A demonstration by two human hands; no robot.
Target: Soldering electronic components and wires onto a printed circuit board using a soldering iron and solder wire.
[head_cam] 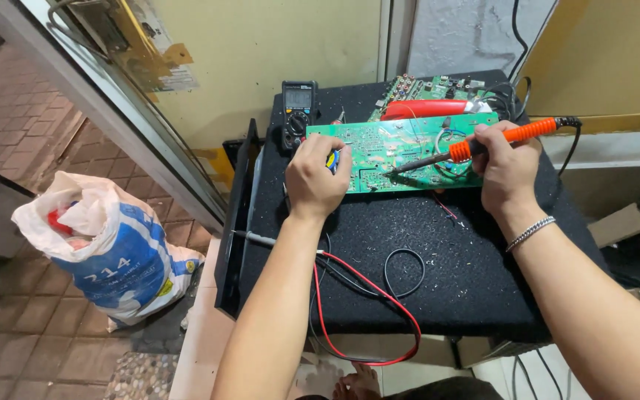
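Lying flat, the green circuit board (pixel 401 152) shows silvery solder traces.

The left hand (pixel 315 176) covers the near-left corner of a green circuit board (pixel 401 152), and only a sliver of a small blue and yellow object (pixel 332 161) shows between its fingers, too little to identify. The right hand (pixel 507 169) hides the board's right end and the middle of an orange-handled soldering iron (pixel 483 144). A second board (pixel 427 89) behind is largely masked. Components are too small to make out. Both forearms and a white sack (pixel 105 244) at left run partly beyond view or lie folded shut.
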